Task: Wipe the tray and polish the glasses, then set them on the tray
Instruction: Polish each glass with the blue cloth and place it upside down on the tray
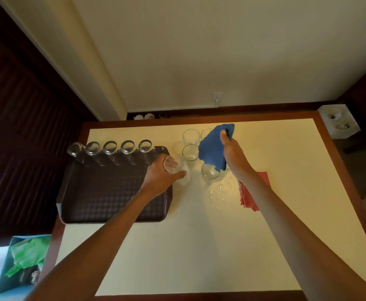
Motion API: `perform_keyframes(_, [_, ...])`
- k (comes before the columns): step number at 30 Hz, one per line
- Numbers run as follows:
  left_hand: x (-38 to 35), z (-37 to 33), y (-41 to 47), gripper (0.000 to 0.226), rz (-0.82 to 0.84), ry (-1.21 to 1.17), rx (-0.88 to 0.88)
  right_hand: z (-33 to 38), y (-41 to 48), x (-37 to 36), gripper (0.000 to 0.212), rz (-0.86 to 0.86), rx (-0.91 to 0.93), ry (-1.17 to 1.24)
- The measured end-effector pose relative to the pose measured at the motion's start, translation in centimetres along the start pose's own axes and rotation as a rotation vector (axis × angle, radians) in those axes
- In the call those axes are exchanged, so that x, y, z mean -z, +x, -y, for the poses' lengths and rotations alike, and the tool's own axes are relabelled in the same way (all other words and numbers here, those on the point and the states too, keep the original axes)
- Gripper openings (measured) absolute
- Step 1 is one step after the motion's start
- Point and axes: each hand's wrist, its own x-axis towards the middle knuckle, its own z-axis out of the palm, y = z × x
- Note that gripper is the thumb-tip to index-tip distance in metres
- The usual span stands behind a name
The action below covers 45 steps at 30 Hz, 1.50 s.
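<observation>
Both forearms are seen first, reaching in from the near edge of the table point(177, 246). One glass point(174, 165) is gripped by the left hand point(162, 177), with the fingers curled round it, just at the right edge of the tray point(112, 220). A blue cloth point(211, 148) is pinched by the right hand point(232, 153) over the far middle of the table. Five glasses point(109, 147) are already set in a row along the far edge of the tray, so the task is judged to be about half done. About four loose glasses point(191, 136) wait on the table near the tray's right edge, presumably not yet polished. A red cloth point(251, 196) lies under the right forearm. No brand or writing can be read.
</observation>
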Motion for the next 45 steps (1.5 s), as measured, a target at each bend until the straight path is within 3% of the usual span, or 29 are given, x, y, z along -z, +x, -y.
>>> perform_keyframes(5, [7.1, -4.6, -1.6, 0.051, -0.129, -0.193, -0.128, 3.0, -1.3, -4.2, 0.061, 0.093, -0.086, 0.132])
perform_keyframes(9, [11.8, -8.0, -2.7, 0.049, -0.240, -0.295, -0.254, 5.8, -3.9, -8.5, 0.056, 0.215, -0.161, 0.350])
perform_keyframes(14, [17.0, -8.5, -3.3, 0.041, -0.285, -0.244, -0.356, 9.0, -6.8, -13.4, 0.051, 0.341, -0.161, 0.589])
perform_keyframes(19, [22.1, -7.2, -4.0, 0.043, -0.339, -0.192, -0.388, 11.2, -8.7, -17.4, 0.047, 0.270, -0.182, 0.562])
perform_keyframes(24, [27.6, -4.6, -4.8, 0.060, -0.387, -0.171, -0.313, 11.4, -9.4, -19.8, 0.045, 0.304, -0.148, 0.536])
perform_keyframes(28, [29.6, -3.7, -6.0, 0.048, -0.441, -0.277, -0.326, 11.9, -10.0, -21.7, 0.050, 0.261, -0.132, 0.529])
perform_keyframes(33, [30.2, -4.5, -6.7, 0.046, -0.360, -0.295, -0.399, 11.9, -11.0, -24.5, 0.056, 0.221, -0.084, 0.471])
perform_keyframes(36, [30.9, -4.3, -6.7, 0.060, -0.234, -0.520, -0.284, 13.2, -12.5, -25.7, 0.054, 0.213, -0.025, 0.350])
perform_keyframes(40, [30.9, -3.2, -6.9, 0.085, -0.025, -0.859, -0.051, 14.9, -16.2, -28.3, 0.053, 0.199, 0.256, 0.090])
perform_keyframes(42, [30.5, -2.7, -7.3, 0.079, 0.076, -0.925, -0.028, 14.9, -17.3, -29.6, 0.043, 0.223, 0.366, 0.012])
perform_keyframes(45, [30.8, -2.4, -8.1, 0.072, 0.186, -1.013, -0.018, 13.9, -17.7, -31.4, 0.047, 0.162, 0.497, -0.147])
